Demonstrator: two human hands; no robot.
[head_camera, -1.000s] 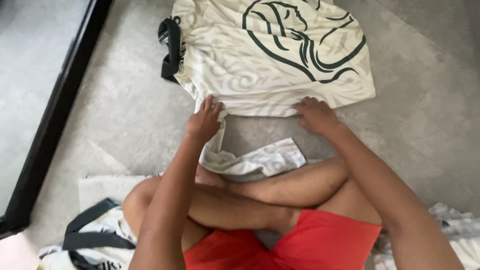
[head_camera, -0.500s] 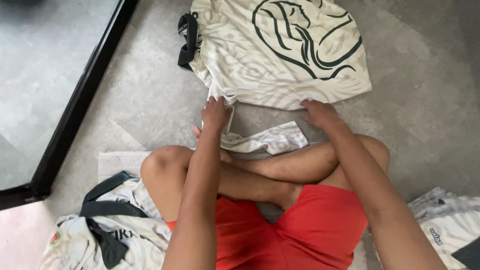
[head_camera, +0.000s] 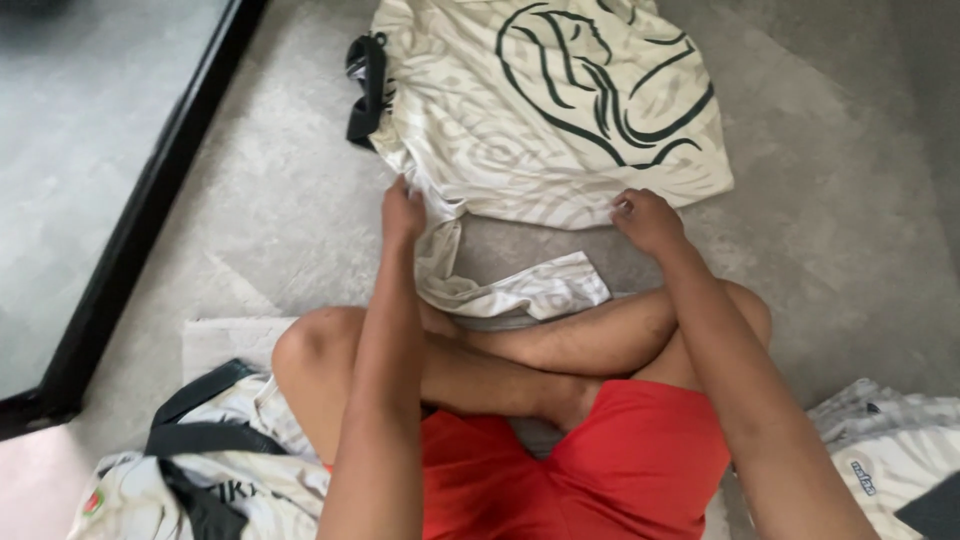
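Cream shirt (head_camera: 540, 120) with a dark line drawing spread flat on the grey carpet (head_camera: 280, 240), black collar (head_camera: 365, 85) at its left edge, one sleeve (head_camera: 510, 290) trailing down toward the crossed legs. Left hand (head_camera: 402, 215) pinching the shirt's near left edge, fingers closed on the cloth; right hand (head_camera: 648, 220) curled on the near right hem, holding it against the carpet. More cream and black clothes (head_camera: 190, 460) heaped at lower left, another piece (head_camera: 890, 450) at lower right, black door frame (head_camera: 150, 210) running along the left

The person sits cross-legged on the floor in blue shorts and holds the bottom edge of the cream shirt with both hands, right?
Almost. The shorts are red, not blue, as the head view shows. The rest holds: cross-legged on the floor, left hand and right hand at the bottom edge of the cream shirt.
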